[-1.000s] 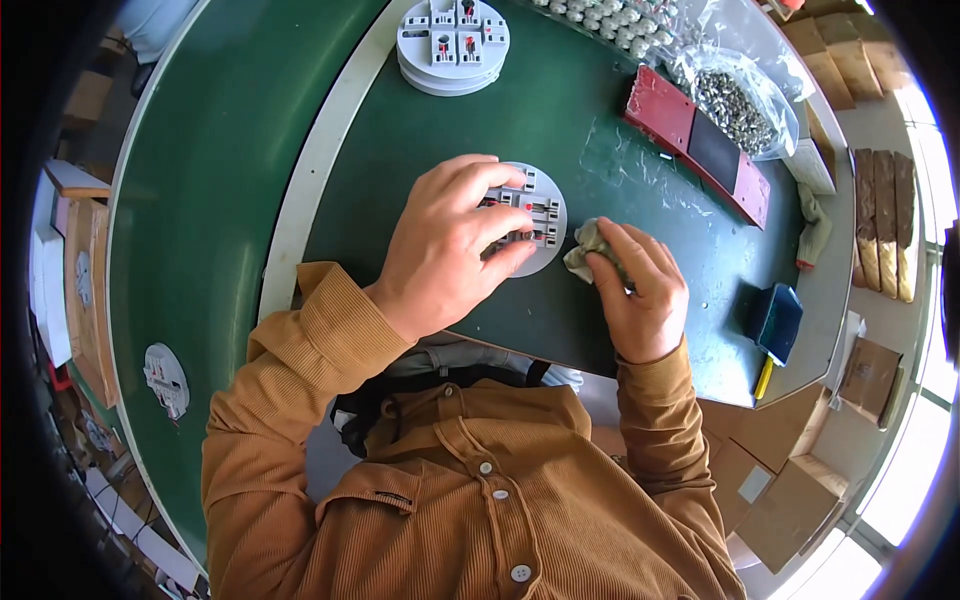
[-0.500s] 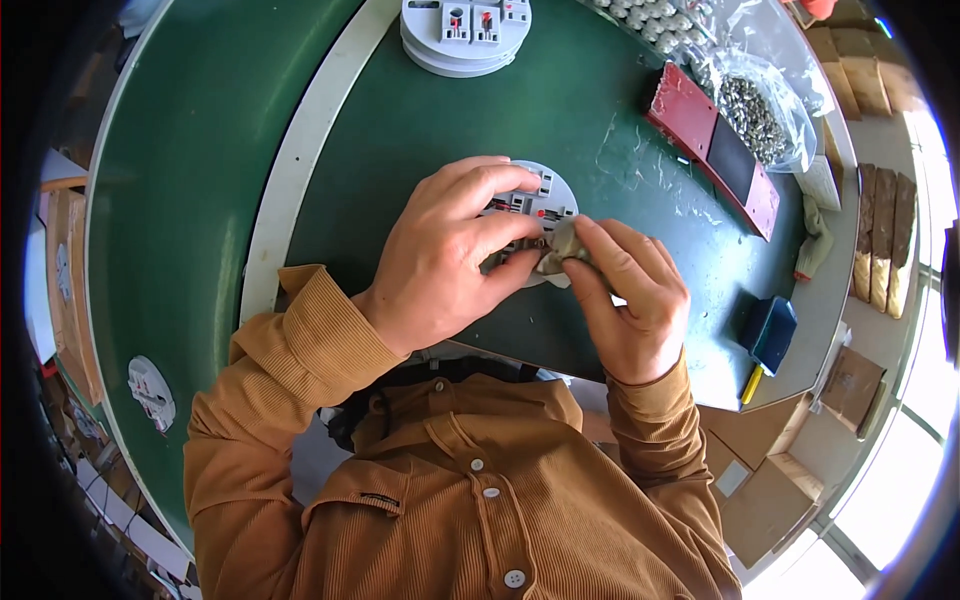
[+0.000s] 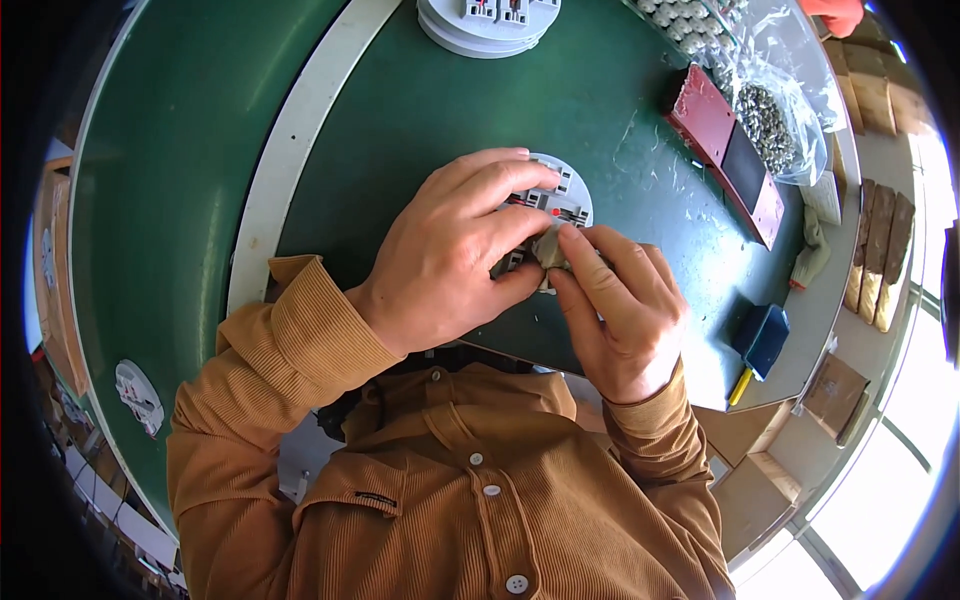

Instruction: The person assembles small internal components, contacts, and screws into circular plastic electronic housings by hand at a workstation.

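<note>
A round grey plastic disc (image 3: 577, 190) with small sockets and red bits lies in front of me, half hidden by my hands. My left hand (image 3: 440, 245) curls over its left side, fingertips on its face and thumb low at the near edge. From the right, my right hand (image 3: 625, 310) pinches a small grey-beige piece (image 3: 549, 249) between thumb and fingers, at the disc's near edge. That piece touches or nearly touches my left fingertips; its exact kind I cannot make out.
Stacked grey discs (image 3: 490, 40) stand at the far side of the green table (image 3: 400, 110). To the right are a red device (image 3: 722, 150), a clear bag of metal parts (image 3: 768, 125) and a dark blue scoop (image 3: 765, 340). Another disc part (image 3: 139, 397) lies on the left surface.
The view has shifted slightly. The grey-beige piece and my right fingertips have moved left along the disc, closer to my left fingers. My left hand keeps its place on the disc.
</note>
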`<action>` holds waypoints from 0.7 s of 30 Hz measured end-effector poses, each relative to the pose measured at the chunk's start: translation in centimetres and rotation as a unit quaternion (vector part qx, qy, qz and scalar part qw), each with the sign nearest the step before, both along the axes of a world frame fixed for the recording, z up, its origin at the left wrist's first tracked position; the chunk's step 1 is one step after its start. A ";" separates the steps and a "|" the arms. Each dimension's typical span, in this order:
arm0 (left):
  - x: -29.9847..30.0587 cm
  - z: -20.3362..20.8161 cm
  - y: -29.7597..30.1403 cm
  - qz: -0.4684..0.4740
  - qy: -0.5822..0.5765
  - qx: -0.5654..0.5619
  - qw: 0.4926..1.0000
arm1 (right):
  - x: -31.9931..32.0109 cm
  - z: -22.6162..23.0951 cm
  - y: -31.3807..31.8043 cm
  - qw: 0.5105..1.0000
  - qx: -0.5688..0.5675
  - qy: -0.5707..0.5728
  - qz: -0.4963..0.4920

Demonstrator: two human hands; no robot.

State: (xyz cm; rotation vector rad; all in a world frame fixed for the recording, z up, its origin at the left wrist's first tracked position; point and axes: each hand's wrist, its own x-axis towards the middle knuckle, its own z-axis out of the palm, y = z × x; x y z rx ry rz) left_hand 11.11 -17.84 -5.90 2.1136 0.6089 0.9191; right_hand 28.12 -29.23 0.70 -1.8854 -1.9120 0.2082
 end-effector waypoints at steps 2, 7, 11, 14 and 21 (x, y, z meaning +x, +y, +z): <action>0.0 -0.1 0.0 0.005 0.002 -0.005 1.000 | -0.1 0.5 0.3 1.000 -0.014 -0.022 0.007; 0.2 0.3 -0.4 0.006 0.008 0.004 1.000 | 0.1 1.3 0.4 0.998 -0.037 -0.052 0.022; 0.2 0.2 -0.5 0.012 0.007 -0.001 1.000 | 0.2 1.3 0.8 0.998 -0.042 -0.044 0.025; 0.1 0.1 -0.7 0.009 0.006 0.002 1.000 | 1.5 0.5 -0.1 0.999 -0.015 -0.047 0.007; -0.6 0.1 -0.6 -0.002 0.012 0.012 1.000 | 2.7 -0.6 0.8 0.997 0.057 0.000 0.044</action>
